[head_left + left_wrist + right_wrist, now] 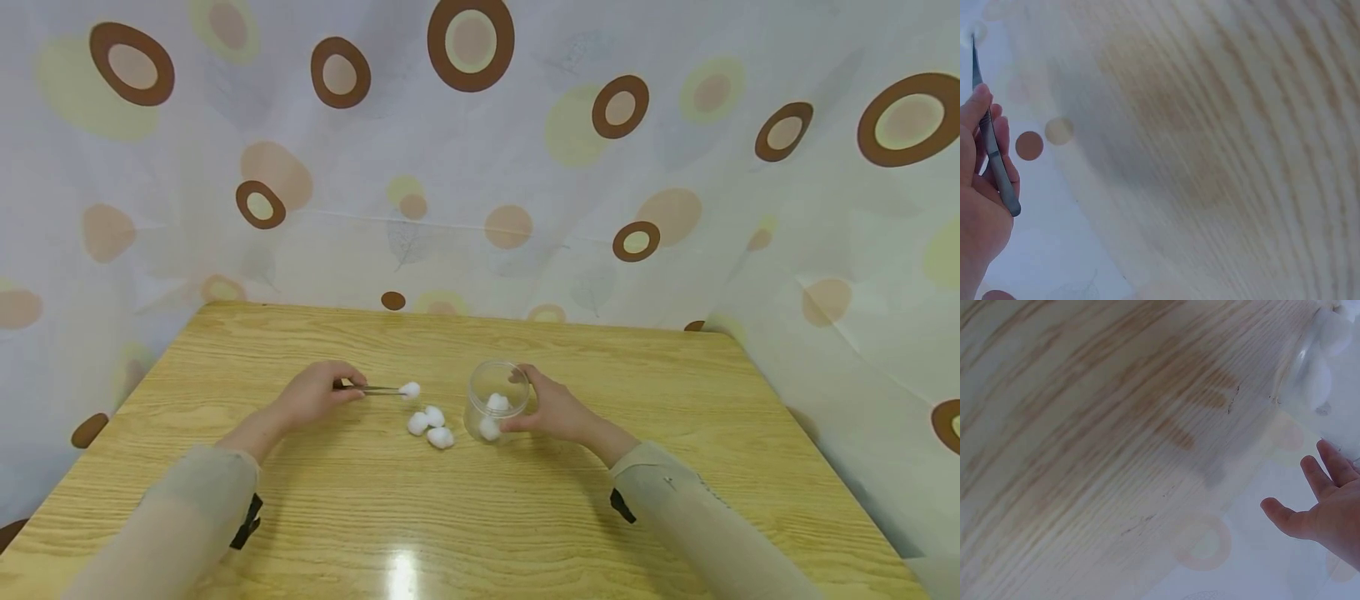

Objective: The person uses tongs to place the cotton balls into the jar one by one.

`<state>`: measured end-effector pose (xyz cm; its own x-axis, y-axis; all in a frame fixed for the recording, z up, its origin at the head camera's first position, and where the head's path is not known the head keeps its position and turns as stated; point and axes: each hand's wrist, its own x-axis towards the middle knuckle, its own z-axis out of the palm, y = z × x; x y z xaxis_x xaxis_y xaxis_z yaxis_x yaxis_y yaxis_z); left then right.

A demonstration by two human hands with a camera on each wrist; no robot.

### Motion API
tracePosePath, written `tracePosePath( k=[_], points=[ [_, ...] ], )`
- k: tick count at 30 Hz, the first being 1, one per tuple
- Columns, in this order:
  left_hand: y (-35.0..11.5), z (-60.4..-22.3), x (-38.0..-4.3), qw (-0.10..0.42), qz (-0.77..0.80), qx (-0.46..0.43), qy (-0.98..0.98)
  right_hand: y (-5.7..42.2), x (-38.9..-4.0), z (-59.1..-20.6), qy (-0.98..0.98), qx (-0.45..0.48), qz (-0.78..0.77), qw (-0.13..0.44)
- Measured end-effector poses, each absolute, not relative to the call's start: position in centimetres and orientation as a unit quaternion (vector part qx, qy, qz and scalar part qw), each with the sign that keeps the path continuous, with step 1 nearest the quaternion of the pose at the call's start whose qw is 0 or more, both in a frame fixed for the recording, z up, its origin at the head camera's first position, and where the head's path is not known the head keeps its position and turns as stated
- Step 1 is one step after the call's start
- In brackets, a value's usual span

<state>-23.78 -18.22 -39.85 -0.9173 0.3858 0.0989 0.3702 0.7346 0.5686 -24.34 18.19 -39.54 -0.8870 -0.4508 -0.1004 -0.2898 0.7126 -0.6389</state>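
Observation:
My left hand (318, 393) pinches a pair of metal tweezers (381, 389), which point right across the table. At their tips is a white cotton ball (409, 390). In the left wrist view the tweezers (999, 169) lie along the fingers, thumb pressed on them. My right hand (553, 408) holds a clear jar (472, 410) from its right side, thumb in front and fingers behind. A few cotton balls (497, 403) show through the jar wall. Between the jar and the left hand, several loose cotton balls (440, 437) lie in a cluster.
Everything stands on a wood-grain table (337, 508). Behind it and to the right hangs a pale sheet (450, 250) printed with brown and yellow circles. Dark straps (247, 523) show under both sleeves.

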Motion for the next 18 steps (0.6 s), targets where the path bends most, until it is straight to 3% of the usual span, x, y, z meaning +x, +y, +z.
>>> tracePosePath(
  k=[18],
  points=[
    [-18.4, -37.5, -24.5, -0.009, 0.325, 0.214, 0.921, 18.2, -24.3, -39.6, 0.918, -0.194, -0.320, 0.129]
  ],
)
